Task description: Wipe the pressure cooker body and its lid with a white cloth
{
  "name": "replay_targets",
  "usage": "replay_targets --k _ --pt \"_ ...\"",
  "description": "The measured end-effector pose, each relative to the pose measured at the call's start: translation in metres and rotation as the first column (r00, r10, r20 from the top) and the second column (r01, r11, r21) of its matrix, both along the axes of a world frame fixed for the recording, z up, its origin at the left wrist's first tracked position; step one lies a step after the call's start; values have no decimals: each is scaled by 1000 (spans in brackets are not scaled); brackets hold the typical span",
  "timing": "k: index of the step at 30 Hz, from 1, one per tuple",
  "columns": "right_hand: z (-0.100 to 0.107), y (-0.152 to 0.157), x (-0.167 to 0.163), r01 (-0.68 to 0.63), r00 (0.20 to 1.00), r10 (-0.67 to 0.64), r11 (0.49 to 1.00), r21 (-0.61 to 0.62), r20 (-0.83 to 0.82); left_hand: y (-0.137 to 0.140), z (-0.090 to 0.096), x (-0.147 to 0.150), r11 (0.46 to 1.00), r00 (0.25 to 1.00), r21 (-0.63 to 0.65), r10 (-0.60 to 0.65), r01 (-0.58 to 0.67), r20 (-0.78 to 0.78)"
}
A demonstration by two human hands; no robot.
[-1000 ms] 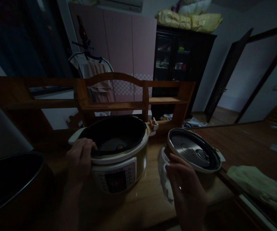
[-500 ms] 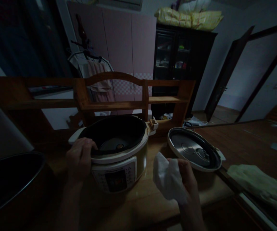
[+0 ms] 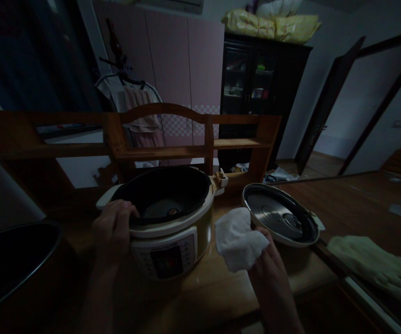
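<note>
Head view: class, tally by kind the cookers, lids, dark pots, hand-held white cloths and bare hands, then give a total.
Cooker: 1
Lid: 1
Dark pot: 1
White cloth: 1
Hands: 2 (left hand, right hand)
Total: 6

We see two bare hands, the left hand [image 3: 113, 227] and the right hand [image 3: 268, 257], with slim fingers [image 3: 121, 209] and rounded knuckles on the left. We find the left forearm [image 3: 99, 292] and the right forearm [image 3: 280, 299] just as bare along the stretch in view, both smooth in outline. In this dimness we cannot make out nails or markings.
</note>
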State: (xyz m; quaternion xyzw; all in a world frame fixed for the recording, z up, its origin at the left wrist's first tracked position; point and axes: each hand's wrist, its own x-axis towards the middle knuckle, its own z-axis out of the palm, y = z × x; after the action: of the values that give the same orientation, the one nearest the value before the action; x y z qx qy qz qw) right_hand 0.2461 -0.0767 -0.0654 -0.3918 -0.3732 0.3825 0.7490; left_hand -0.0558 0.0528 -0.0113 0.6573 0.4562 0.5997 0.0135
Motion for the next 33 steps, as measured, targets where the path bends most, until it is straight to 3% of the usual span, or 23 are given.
replay_targets --k 7,14,22,25,27,29,33 --pt "-6 10 5 72 977 -62 997 -39 204 -1 2 0 1000 1000 5 0 1 -9" --pt "-31 32 -14 -53 999 53 990 -129 -6 -1 3 0 1000 999 10 21 -21 -36" --pt "-16 38 -42 -136 991 136 991 0 8 0 3 1 1000 1000 28 15 -15 -14" --pt "-17 47 -47 -70 981 58 996 57 185 -1 3 0 1000 999 20 15 -14 -31" --pt "-20 51 -49 30 916 -72 993 110 395 -1 2 0 1000 999 16 20 -20 -31" --pt "-24 54 -49 125 800 -218 972 200 559 -1 2 0 1000 999 17 22 -21 -29" --pt "-33 57 -44 151 622 -335 938 311 708 -1 3 0 1000 999 17 20 -19 -43"
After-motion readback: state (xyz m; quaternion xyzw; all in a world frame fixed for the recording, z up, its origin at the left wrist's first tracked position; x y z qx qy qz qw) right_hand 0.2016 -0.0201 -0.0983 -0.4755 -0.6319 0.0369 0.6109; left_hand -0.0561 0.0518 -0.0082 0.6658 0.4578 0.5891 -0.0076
